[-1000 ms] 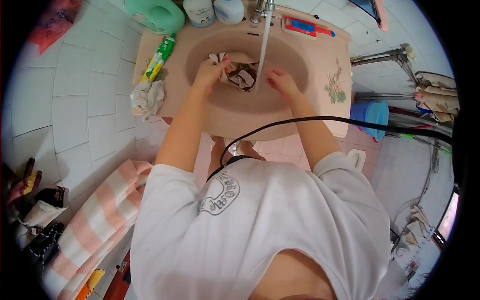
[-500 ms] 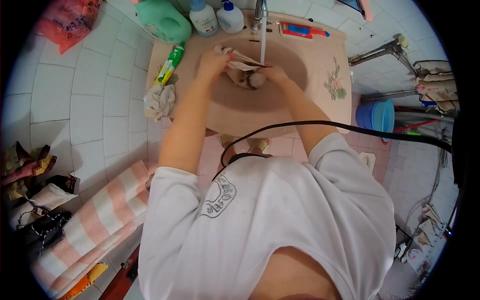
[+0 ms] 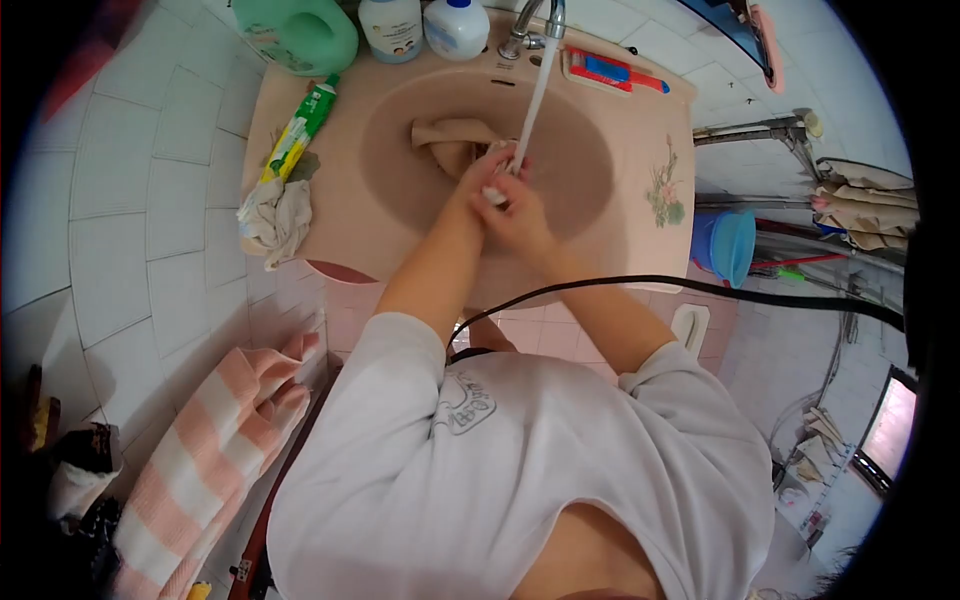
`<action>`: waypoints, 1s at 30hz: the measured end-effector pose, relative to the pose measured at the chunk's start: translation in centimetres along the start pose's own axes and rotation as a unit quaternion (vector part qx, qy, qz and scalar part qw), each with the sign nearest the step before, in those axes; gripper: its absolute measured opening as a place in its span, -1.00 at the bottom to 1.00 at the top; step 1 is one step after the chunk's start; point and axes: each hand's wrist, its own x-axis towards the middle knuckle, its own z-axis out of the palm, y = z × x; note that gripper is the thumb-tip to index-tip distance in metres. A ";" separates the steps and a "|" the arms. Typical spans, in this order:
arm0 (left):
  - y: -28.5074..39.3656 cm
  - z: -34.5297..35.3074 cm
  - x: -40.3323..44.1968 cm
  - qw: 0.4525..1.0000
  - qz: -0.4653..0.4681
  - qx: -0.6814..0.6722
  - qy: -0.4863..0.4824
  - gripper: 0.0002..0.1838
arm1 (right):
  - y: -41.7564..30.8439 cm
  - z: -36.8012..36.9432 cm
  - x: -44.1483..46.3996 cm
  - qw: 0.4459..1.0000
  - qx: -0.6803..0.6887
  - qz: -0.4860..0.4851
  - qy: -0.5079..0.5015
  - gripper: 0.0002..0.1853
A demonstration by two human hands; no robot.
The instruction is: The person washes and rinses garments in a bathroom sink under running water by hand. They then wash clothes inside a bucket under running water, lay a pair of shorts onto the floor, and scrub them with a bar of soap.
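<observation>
Two hands, the left hand [image 3: 490,168] and the right hand [image 3: 522,217], are touching in the sink [image 3: 585,150], with water [image 3: 538,95] pouring from the tap [image 3: 514,42] by the left fingers. One beige cloth [image 3: 450,140] is lying crumpled in the bowl, right by the left hand. Right fingers are bending inward near something small and pale [image 3: 496,197]; whether either hand is pinching anything, I can't tell.

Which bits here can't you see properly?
All in the head view:
Whether the left hand and right hand hold anything: the hands hide it.
Sink under the cloth: the cloth covers it.
Green bottle: top edge cuts it off.
Tube: writing too small.
</observation>
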 end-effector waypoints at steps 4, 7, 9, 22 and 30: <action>-4.6 -1.2 2.6 0.942 0.296 -0.154 0.029 -0.74 | 0.3 -0.8 3.3 0.990 -0.055 0.057 0.119 -0.75; -2.3 3.5 -0.3 0.959 0.150 -0.160 0.177 -0.77 | 7.4 -0.5 6.1 0.964 0.033 0.217 0.153 -0.75; -1.7 3.5 -0.3 0.956 0.082 -0.221 0.176 -0.77 | 8.3 0.2 5.3 0.966 0.020 0.186 0.180 -0.73; 0.7 2.5 -3.6 0.935 0.171 -0.294 0.098 -0.65 | 7.0 -1.3 5.2 0.941 0.211 0.265 0.024 -0.55; 0.1 3.1 -4.3 0.942 -0.037 -0.134 0.305 -0.59 | 4.5 -2.7 3.8 0.981 -0.176 0.054 0.067 -0.64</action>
